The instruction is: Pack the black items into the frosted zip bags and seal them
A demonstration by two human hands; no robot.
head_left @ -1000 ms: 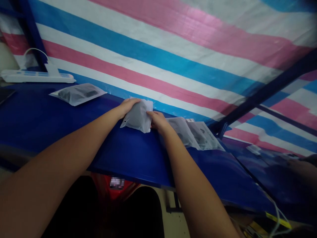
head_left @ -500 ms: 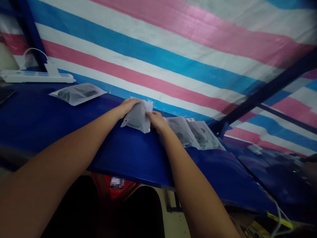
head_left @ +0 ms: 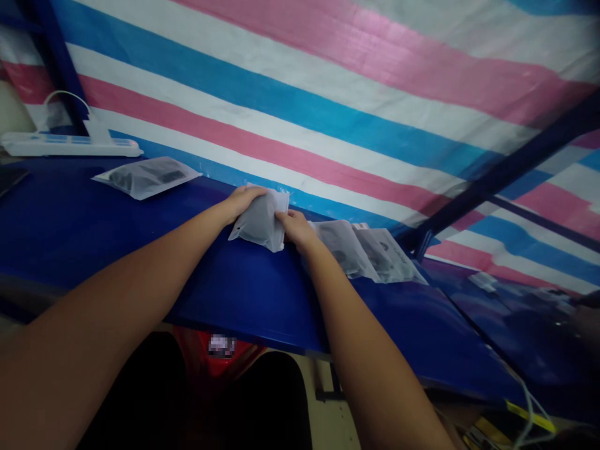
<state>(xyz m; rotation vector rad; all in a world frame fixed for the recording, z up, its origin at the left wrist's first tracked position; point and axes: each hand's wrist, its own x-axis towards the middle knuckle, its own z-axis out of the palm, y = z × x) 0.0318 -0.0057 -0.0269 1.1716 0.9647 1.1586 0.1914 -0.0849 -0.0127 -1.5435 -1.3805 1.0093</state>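
A small frosted plastic pouch [head_left: 260, 219] is held just above the far part of the blue table [head_left: 140, 250]. My left hand [head_left: 241, 200] grips its upper left edge, and my right hand [head_left: 295, 228] grips its right edge. Both arms reach forward from the bottom of the view. Right of my right hand lies a row of similar pouches [head_left: 370, 253] with dark items inside, overlapping each other on the table.
Another frosted pouch [head_left: 147, 176] with a dark item lies at the far left. A white power strip [head_left: 70, 145] with a cable sits at the back left. A striped pink, blue and white tarp [head_left: 328, 94] hangs behind. A second blue table [head_left: 515, 331] stands at the right.
Both hands have shifted the pouch very slightly; my right hand has edged a little up and left. Everything else stays as it was.
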